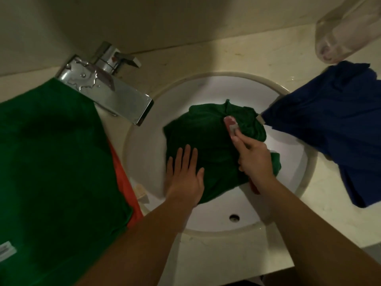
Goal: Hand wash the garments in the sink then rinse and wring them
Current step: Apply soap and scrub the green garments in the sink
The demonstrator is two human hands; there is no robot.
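Observation:
A dark green garment [210,139] lies bunched in the round white sink [148,149]. My left hand [185,174] presses flat on its near left part, fingers spread. My right hand [253,155] grips a red-handled scrubbing brush [232,124], whose head rests on the far part of the green garment. The handle's red end shows below my wrist. No running water is visible.
A chrome faucet [107,87] reaches over the sink's left rim. A large green cloth [53,162] over an orange one [123,182] covers the left counter. A blue garment [334,124] drapes over the right rim and counter. A clear plastic bag [346,29] hangs at top right.

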